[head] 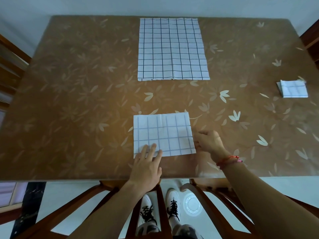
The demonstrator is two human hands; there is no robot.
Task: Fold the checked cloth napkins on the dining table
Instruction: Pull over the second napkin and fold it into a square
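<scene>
A half-folded checked napkin [164, 134] lies at 6 o'clock on the dining table [69, 100]. The left hand [148, 163] presses flat, fingers straight, on its 7 o'clock corner. The right hand [208, 142] curls at its 3 o'clock edge; whether it is pinching the cloth cannot be told.

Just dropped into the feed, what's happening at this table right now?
A person is partway through folding checked napkins on the dining table. The left hand presses flat on the near left corner of a half-folded napkin, while the right hand curls at its right edge; a firm pinch is not clear. A larger napkin lies fully spread at the far side, and a small folded napkin sits off to the right.
</scene>
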